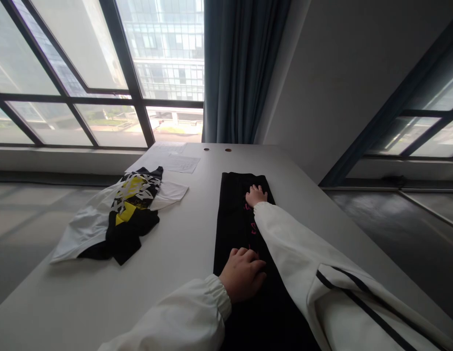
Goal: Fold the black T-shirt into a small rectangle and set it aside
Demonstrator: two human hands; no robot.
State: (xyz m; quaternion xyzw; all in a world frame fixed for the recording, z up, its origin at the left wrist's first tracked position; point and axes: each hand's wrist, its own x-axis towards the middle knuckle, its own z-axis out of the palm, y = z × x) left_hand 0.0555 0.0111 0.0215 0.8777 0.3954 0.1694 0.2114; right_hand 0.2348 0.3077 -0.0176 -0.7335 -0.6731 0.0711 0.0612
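Observation:
A long, narrow black garment (231, 214) with small pink marks lies flat along the table, perhaps a pair of folded trousers; its near part runs out of view at the bottom. My left hand (243, 274) rests palm down on its nearer part, fingers slightly bent and apart. Farther up, close to the garment's far end, my right hand (256, 196) lies on the cloth with its fingers spread. Neither hand shows any cloth gripped between its fingers. White sleeves cover both arms, and the right one hides part of the garment's right edge.
On the left of the white table (182, 229), a rumpled white, black and yellow shirt (133, 204) hangs partly over the edge. Paper sheets (182, 163) lie behind it. Two round holes are near the table's far edge. A blue curtain (241, 73) and windows stand beyond.

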